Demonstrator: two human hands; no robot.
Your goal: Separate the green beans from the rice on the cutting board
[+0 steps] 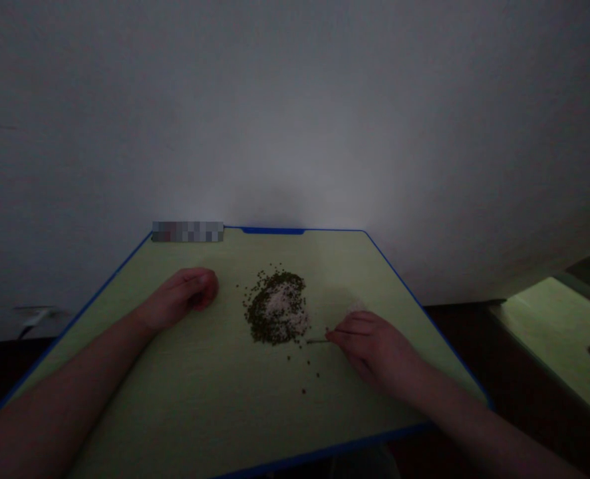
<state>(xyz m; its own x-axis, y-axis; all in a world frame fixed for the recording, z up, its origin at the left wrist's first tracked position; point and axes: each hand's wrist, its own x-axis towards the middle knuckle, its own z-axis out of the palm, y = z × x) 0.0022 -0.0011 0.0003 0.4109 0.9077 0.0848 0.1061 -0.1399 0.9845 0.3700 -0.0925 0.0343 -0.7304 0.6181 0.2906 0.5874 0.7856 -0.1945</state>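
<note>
A heap of small dark green beans mixed with pale grains [277, 307] lies in the middle of a light green desk [199, 392] with a blue edge. My left hand [185, 296] rests on the desk left of the heap, fingers curled into a loose fist, with nothing visible in it. My right hand [372, 342] lies to the right of the heap, fingers pinched on a thin stick-like tool [317, 341] whose tip points at the heap's lower right edge. A small pale patch of grains [354, 308] sits just beyond my right hand.
A few stray beans [310, 376] lie scattered in front of the heap. A plain white wall rises right behind the desk. A second green desk [559, 332] stands at the right across a dark gap. The room is dim.
</note>
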